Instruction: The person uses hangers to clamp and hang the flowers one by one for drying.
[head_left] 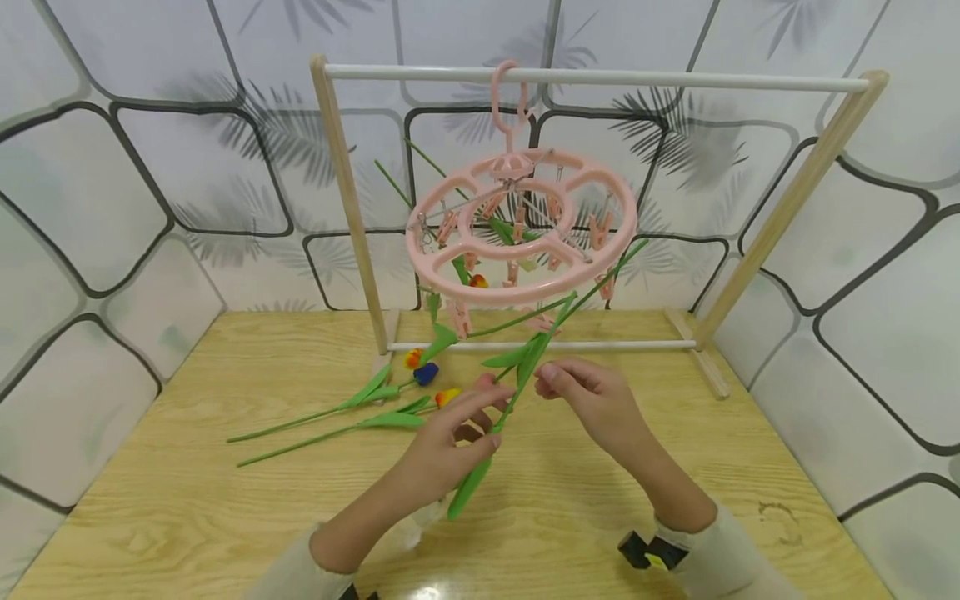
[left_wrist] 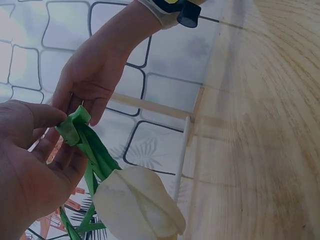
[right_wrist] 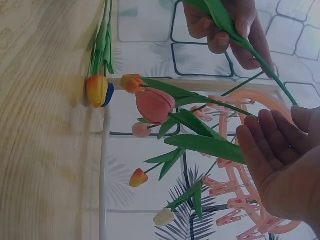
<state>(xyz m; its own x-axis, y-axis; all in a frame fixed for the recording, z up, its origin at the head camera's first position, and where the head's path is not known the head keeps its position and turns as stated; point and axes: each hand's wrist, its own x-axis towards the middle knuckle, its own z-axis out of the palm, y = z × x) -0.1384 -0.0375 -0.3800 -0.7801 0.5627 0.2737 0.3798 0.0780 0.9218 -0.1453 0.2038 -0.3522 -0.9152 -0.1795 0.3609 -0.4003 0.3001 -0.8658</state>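
Apparently readying a white artificial tulip (left_wrist: pixel 137 205), your left hand (head_left: pixel 453 437) pinches it; your relaxed right hand (head_left: pixel 596 406) likely needs a pink plastic clip (head_left: pixel 512 272).

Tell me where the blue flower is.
In the head view, the blue flower lies on the table, left of centre, beside a yellow-red flower, beyond the left hand.

Wooden tabletop (head_left: pixel 187 517), dark smudge (head_left: pixel 777 507) at right; white-barred rack (head_left: pixel 675 78); patterned wall (head_left: pixel 465 33) behind.
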